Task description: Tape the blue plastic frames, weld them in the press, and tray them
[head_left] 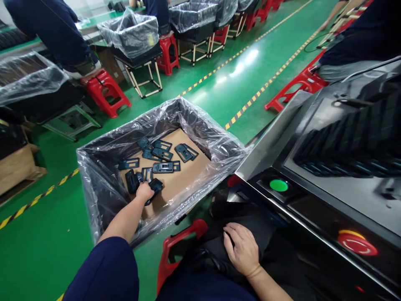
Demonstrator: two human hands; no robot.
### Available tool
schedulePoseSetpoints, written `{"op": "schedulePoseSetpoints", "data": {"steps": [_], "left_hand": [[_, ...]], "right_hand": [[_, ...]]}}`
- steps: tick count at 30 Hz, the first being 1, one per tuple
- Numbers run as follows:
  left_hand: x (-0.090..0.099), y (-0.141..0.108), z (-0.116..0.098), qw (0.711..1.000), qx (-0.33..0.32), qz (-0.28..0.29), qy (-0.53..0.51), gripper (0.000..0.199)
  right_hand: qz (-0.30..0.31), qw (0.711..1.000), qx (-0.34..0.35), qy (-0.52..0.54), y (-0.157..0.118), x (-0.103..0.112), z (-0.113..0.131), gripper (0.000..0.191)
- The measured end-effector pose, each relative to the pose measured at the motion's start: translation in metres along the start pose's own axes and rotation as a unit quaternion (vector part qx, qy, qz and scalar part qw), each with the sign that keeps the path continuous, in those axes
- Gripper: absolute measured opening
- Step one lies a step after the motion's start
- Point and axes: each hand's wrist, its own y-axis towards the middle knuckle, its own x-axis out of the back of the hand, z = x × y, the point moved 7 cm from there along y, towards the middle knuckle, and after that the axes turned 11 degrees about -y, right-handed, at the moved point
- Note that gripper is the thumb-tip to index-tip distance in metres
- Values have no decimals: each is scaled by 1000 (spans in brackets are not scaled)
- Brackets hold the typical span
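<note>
My left hand (144, 191) reaches down into a bin (103, 154) lined with clear plastic. Its fingers are closed on a dark plastic part (155, 187) at the near left of the pile; the fingertips are partly hidden. Several similar flat, dark parts with rectangular windows lie around it on a brown cardboard sheet (189, 179), among them a long part (163, 167) and an overlapping pair (183, 153). On my lap rests my right hand (243, 250), fingers loosely stretched out, holding nothing.
To my right stands a machine with a green button (278, 185), a red emergency stop (357, 242) and stacked dark parts (354, 142). A red stool (180, 246) is beside my legs. Across the taped aisle, people sit on red stools (106, 92) near lined bins (133, 37).
</note>
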Motion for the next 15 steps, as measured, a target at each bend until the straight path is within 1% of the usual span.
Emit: {"op": "schedulePoseSetpoints", "data": {"steps": [7,10,13,15], "left_hand": [[-3,-12,-20,989,-118,81,32,31],[-2,-22,-25,980,-166,102,52,29],[5,-29,-29,970,-203,111,79,28],[14,-26,-32,964,-216,120,96,29]], "right_hand": [[-7,1000,7,-7,-1,0,1,16],[-9,1000,8,-9,-1,0,1,16],[-8,1000,6,-8,-2,0,1,16],[-7,1000,6,-6,-2,0,1,16]]}}
